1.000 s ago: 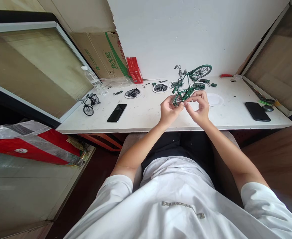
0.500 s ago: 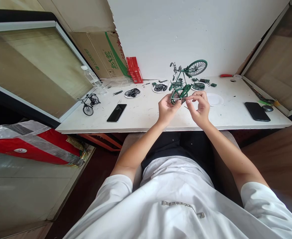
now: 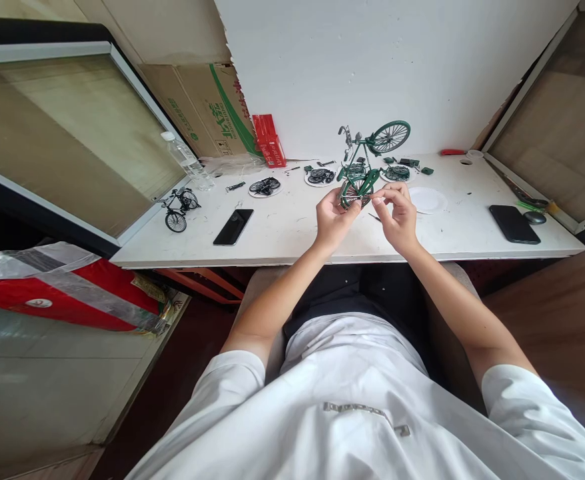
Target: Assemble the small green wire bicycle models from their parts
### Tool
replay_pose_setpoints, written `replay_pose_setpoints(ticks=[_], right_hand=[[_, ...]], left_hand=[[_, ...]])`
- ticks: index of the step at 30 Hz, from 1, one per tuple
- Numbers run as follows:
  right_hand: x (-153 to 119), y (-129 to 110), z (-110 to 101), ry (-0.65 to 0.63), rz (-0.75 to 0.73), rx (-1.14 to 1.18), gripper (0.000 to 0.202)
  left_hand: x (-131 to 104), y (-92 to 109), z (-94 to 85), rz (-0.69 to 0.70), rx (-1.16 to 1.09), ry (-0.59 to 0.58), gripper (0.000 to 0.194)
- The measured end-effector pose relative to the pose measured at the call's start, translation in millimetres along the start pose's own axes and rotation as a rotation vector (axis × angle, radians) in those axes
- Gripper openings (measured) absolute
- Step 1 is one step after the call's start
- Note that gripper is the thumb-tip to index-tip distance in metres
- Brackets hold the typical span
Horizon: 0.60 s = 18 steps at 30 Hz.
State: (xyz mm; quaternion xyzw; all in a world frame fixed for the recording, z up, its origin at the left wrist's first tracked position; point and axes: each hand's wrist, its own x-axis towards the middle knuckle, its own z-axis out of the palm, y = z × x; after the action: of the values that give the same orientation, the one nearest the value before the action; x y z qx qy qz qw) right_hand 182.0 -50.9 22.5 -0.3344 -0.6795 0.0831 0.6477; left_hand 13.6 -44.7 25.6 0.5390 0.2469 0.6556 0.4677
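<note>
A green model bicycle (image 3: 367,157) is held up above the white table, tilted, one wheel high at the right and the other low between my hands. My left hand (image 3: 335,217) grips the low wheel from the left. My right hand (image 3: 397,213) is at the right side of that wheel, thumb and forefinger pinched close to its hub; whatever is between the fingertips is too small to make out. Behind the bicycle, plates hold green parts (image 3: 398,173) and black parts (image 3: 321,176). A thin dark tool (image 3: 374,217) shows beside my right thumb.
On the white table (image 3: 292,247) are a small black bicycle (image 3: 176,208), a phone (image 3: 233,227), a plate of black parts (image 3: 265,187), a clear bottle (image 3: 188,161) and a red box (image 3: 269,141). At the right lie a white plate (image 3: 430,200), another phone (image 3: 514,223) and a red-handled tool (image 3: 452,152).
The green bicycle has shifted slightly left and tilted a little. My right hand has moved slightly left with it, still pinched by the low wheel.
</note>
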Motion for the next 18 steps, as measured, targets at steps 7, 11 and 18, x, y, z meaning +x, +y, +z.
replay_pose_setpoints(ticks=[7, 11, 18], right_hand=[[-0.7, 2.9, -0.9, -0.013, 0.026, -0.002, 0.042], [0.2, 15.5, -4.6, 0.025, 0.049, -0.034, 0.046], [-7.7, 67.6, -11.3, -0.165, 0.103, -0.359, 0.034]], left_hand=[[3.4, -7.6, -3.5, -0.01, 0.012, 0.022, 0.063], [7.8, -16.1, -7.8, -0.028, 0.014, 0.054, 0.063], [19.3, -40.5, -21.2, -0.098, 0.022, 0.146, 0.058]])
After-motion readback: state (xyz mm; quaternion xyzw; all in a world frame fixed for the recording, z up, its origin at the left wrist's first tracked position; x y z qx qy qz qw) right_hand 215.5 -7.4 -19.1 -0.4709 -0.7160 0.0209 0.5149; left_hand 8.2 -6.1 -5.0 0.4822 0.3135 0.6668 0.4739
